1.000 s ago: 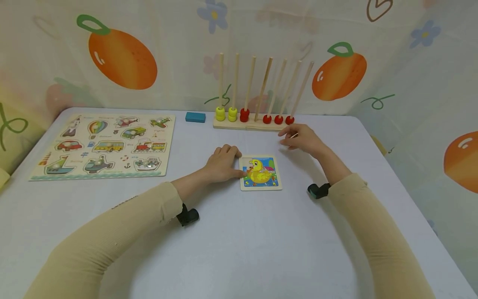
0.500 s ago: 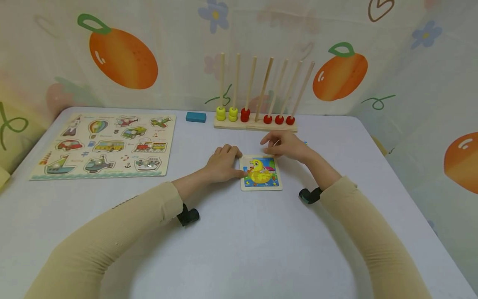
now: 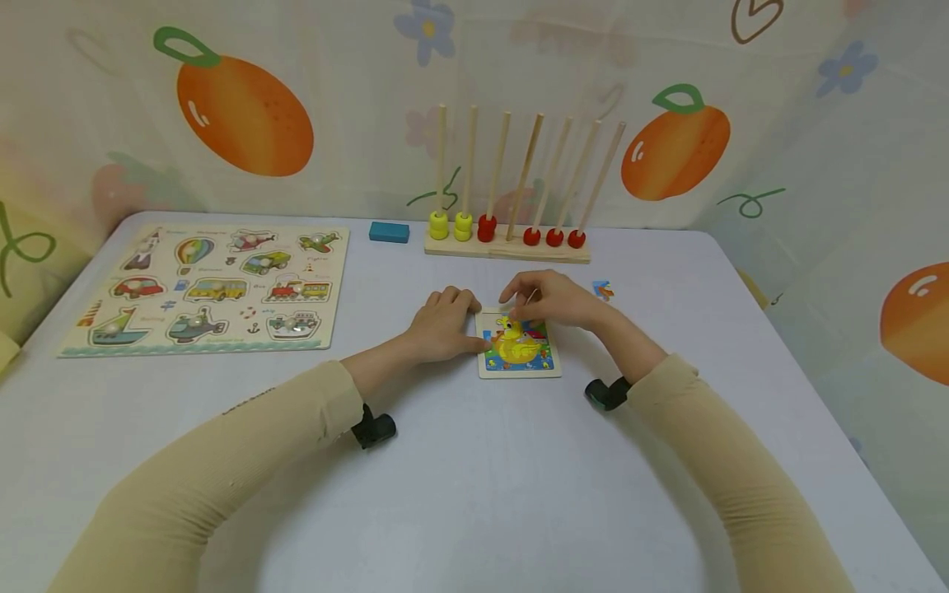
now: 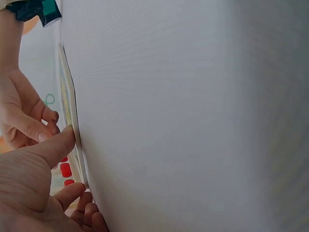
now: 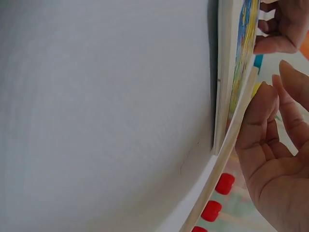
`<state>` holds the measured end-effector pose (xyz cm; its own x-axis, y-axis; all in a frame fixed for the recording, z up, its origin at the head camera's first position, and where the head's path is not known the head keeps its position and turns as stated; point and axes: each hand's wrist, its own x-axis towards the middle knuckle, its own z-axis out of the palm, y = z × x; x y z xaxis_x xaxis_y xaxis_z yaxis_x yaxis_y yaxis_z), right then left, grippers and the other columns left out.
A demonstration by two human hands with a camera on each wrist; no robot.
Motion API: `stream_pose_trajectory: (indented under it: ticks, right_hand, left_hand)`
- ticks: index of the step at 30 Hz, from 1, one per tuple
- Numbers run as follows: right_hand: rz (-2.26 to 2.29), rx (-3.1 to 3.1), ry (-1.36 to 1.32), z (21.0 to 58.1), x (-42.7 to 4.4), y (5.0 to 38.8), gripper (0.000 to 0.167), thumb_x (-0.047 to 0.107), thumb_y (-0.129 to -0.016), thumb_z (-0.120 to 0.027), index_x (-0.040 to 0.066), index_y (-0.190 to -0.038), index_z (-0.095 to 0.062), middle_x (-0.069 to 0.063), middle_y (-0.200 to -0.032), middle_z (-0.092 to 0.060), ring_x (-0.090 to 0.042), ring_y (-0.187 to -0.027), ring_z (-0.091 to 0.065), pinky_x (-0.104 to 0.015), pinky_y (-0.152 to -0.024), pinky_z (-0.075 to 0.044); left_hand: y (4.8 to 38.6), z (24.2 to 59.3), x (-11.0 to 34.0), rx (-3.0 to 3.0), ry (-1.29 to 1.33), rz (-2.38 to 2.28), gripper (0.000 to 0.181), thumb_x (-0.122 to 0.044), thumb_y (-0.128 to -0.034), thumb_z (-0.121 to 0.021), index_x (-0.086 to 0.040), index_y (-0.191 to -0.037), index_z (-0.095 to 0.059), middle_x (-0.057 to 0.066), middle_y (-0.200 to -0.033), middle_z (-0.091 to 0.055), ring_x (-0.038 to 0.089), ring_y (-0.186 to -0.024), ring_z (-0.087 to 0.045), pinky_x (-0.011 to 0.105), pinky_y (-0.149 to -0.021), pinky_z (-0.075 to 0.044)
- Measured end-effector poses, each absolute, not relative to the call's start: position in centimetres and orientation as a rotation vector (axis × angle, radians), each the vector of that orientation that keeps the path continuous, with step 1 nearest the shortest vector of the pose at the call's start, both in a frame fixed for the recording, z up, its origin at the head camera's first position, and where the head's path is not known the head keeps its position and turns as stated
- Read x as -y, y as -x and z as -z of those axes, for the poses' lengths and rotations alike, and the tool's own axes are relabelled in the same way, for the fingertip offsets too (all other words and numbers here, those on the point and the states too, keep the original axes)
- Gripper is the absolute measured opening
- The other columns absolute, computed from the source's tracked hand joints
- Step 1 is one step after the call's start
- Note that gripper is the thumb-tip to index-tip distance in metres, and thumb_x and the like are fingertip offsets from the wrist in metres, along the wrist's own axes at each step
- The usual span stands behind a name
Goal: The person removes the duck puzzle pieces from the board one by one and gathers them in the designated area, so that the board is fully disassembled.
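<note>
A small square duck puzzle point(image 3: 519, 372) lies flat on the white table. My left hand point(image 3: 442, 328) rests at its left side, thumb on the left border and index fingertip at the upper left corner; in the left wrist view the thumb point(image 4: 55, 147) touches the board's edge point(image 4: 72, 104). Over the puzzle's upper right part is my right hand point(image 3: 552, 298), fingers bent and covering some of the picture. The right wrist view shows this hand point(image 5: 277, 159) with a gap between thumb and index finger and nothing seen in it. A small loose picture piece point(image 3: 603, 289) lies right of the hand.
Behind stands a wooden peg rack point(image 3: 511, 249) with yellow and red beads. A blue block point(image 3: 389, 232) lies left of the rack. At the far left is a large vehicle puzzle board point(image 3: 208, 350). A patterned cloth point(image 3: 356, 99) hangs behind the table.
My right hand has moved left and toward me, from beside the bead rack to over the puzzle. The loose piece has come into view behind it. My left hand has stayed in place.
</note>
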<state>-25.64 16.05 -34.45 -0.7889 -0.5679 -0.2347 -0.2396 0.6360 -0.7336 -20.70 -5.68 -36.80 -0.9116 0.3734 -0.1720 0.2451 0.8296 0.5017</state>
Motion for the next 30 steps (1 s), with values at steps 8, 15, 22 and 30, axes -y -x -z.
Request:
stream_pose_trajectory:
  ticks: [8,15,22,30]
  right_hand:
    - [0.911,-2.418,0.664,34.64,-15.82,25.38,0.026,0.016,-0.088,-0.071,0.011,-0.114,-0.068,-0.005,-0.089,-0.063,-0.02,-0.082,-0.058,-0.027,-0.075,-0.049]
    - [0.862,-2.415,0.672,34.84,-15.62,25.29,0.027,0.015,-0.086,-0.073,0.013,-0.112,-0.068,-0.003,-0.087,-0.059,-0.02,-0.081,-0.055,-0.027,-0.073,-0.047]
    - [0.836,-2.409,0.68,34.96,-15.6,25.37,0.03,0.014,-0.083,-0.076,0.013,-0.112,-0.067,-0.003,-0.087,-0.056,-0.019,-0.076,-0.052,-0.025,-0.07,-0.044]
    - [0.77,-2.406,0.722,34.89,-15.46,25.4,0.032,0.013,-0.084,-0.075,0.011,-0.115,-0.066,-0.005,-0.088,-0.054,-0.019,-0.075,-0.049,-0.025,-0.068,-0.04]
  left_hand:
    - [20.62,36.79,5.67,-2.75,-0.483,-0.695,0.059,-0.042,-0.0872,-0.071,-0.007,-0.131,-0.051,0.016,-0.138,-0.048,0.034,-0.126,-0.042,0.048,-0.109,-0.04]
    - [20.62,36.93,5.67,-2.754,-0.491,-0.71,0.06,-0.041,-0.0872,-0.071,-0.006,-0.132,-0.051,0.017,-0.139,-0.047,0.034,-0.128,-0.041,0.048,-0.111,-0.039]
    - [20.59,36.82,5.69,-2.748,-0.492,-0.707,0.06,-0.041,-0.0874,-0.071,-0.006,-0.132,-0.05,0.017,-0.139,-0.046,0.034,-0.128,-0.041,0.048,-0.111,-0.038]
    - [20.53,36.75,5.76,-2.738,-0.482,-0.722,0.06,-0.04,-0.0874,-0.071,-0.006,-0.132,-0.05,0.017,-0.138,-0.046,0.034,-0.127,-0.04,0.048,-0.11,-0.038]
